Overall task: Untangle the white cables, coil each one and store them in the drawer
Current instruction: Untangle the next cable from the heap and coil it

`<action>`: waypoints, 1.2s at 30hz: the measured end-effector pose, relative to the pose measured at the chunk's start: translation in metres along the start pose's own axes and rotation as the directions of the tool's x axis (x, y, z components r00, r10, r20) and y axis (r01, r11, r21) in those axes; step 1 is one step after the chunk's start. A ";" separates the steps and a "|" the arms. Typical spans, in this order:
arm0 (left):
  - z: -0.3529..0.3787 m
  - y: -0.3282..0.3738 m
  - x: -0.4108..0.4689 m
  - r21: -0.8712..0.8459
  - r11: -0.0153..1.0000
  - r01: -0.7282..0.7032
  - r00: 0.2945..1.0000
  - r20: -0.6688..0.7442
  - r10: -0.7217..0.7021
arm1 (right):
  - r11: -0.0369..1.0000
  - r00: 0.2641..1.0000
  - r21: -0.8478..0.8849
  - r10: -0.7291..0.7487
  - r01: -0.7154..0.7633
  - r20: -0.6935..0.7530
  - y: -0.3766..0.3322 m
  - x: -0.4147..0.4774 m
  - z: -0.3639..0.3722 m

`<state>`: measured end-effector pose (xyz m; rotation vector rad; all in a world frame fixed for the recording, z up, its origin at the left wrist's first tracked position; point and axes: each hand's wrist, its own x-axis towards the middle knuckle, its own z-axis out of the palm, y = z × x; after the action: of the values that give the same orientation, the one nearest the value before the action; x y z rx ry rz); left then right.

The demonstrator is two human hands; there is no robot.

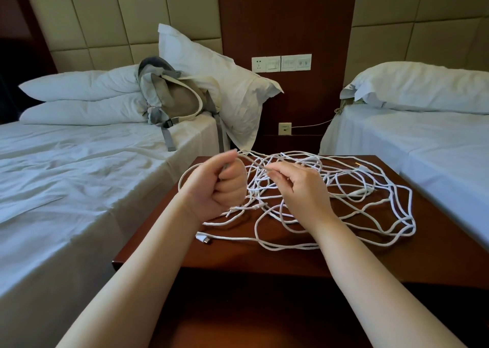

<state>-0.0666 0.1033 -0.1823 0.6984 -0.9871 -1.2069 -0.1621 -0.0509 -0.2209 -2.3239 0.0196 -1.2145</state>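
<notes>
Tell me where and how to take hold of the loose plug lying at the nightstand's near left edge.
Pinch the plug by its rigid white body, across its two long sides, coming from above and from the near left. It lies flat on the nightstand, outside the tangle, its cord trailing away rightward, so that side looks unobstructed.

Fisted left hand and pinching right hand on tangled white cables over a dark nightstand

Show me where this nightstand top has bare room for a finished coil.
Bare: the nightstand strip between the plug and the front edge, and the right-front corner beside the right bed. Crowded: the cables fill the middle and back.
</notes>
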 end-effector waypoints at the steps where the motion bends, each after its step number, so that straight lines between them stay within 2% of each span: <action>1: -0.004 0.002 0.000 -0.104 0.993 -0.050 0.996 0.073 0.058 | 0.999 0.998 -0.021 0.044 -0.043 0.052 0.000 0.000 -0.001; 3: -0.011 0.007 -0.002 -0.247 0.957 -0.153 0.982 0.074 0.176 | 0.988 0.981 -0.113 0.122 -0.106 0.151 0.000 0.000 -0.001; 6: -0.013 0.016 -0.009 -0.334 0.876 -0.348 0.937 -0.167 0.308 | 0.961 0.969 -0.244 0.175 -0.129 0.177 0.003 -0.001 -0.002; 8: -0.009 0.021 -0.015 -0.242 0.809 -0.535 0.797 -0.461 0.389 | 0.938 0.965 -0.313 0.208 -0.150 0.161 0.006 -0.001 -0.001; 10: -0.006 0.024 -0.015 -0.141 0.763 -0.631 0.662 -0.612 0.434 | 0.910 0.960 -0.376 0.243 -0.176 0.138 0.007 0.000 -0.001; 14: -0.006 0.020 -0.009 -0.167 0.633 -0.756 0.516 -0.747 0.419 | 0.857 0.950 -0.476 0.286 -0.197 0.122 0.007 0.001 -0.002; 17: -0.008 0.024 -0.006 -0.170 0.530 -0.831 0.434 -0.795 0.425 | 0.863 0.943 -0.485 0.266 -0.140 0.200 0.008 0.001 -0.003; 19: -0.011 0.026 -0.004 -0.129 0.500 -0.856 0.372 -0.825 0.426 | 0.886 0.941 -0.455 0.224 -0.087 0.255 0.007 0.001 -0.003; 21: -0.011 0.026 -0.003 -0.037 0.542 -0.840 0.315 -0.846 0.430 | 0.905 0.948 -0.424 0.150 -0.017 0.282 0.006 0.000 -0.002; 23: -0.013 0.021 -0.003 0.181 0.650 -0.738 0.224 -0.843 0.489 | 0.912 0.953 -0.409 0.092 0.036 0.288 0.006 -0.002 -0.001; 24: -0.014 0.016 -0.003 0.357 0.705 -0.613 0.162 -0.816 0.555 | 0.914 0.958 -0.405 0.080 0.039 0.274 0.006 -0.002 -0.001; 25: -0.016 0.010 -0.004 0.557 0.723 -0.409 0.097 -0.762 0.641 | 0.916 0.963 -0.401 0.081 0.029 0.255 0.006 -0.003 0.000; 26: -0.019 0.004 -0.004 0.713 0.677 -0.182 0.046 -0.682 0.730 | 0.918 0.966 -0.397 0.086 0.019 0.244 0.006 -0.003 0.000; 27: -0.021 0.000 -0.004 0.797 0.604 -0.005 0.011 -0.604 0.797 | 0.920 0.965 -0.392 0.087 0.017 0.248 0.006 -0.003 -0.001; 30: -0.020 -0.002 -0.006 0.866 0.449 0.219 -0.035 -0.454 0.891 | 0.939 0.938 -0.338 0.060 0.064 0.342 0.006 -0.004 0.000; 32: -0.014 -0.004 -0.005 0.865 0.317 0.389 0.024 -0.353 0.935 | 0.951 0.934 -0.296 0.025 0.088 0.356 0.004 -0.004 0.001; 34: -0.011 -0.010 -0.004 0.819 0.171 0.548 0.177 -0.314 0.933 | 0.966 0.955 -0.243 -0.010 0.086 0.298 0.005 -0.004 0.003; 36: -0.013 -0.013 -0.003 0.698 0.111 0.708 0.301 -0.440 0.846 | 0.977 0.974 -0.185 -0.069 0.110 0.216 0.006 -0.004 0.004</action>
<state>-0.0605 0.1022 -0.1997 2.1732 -0.4858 0.6939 -0.1602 -0.0535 -0.2285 -2.6401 -0.0413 -1.0453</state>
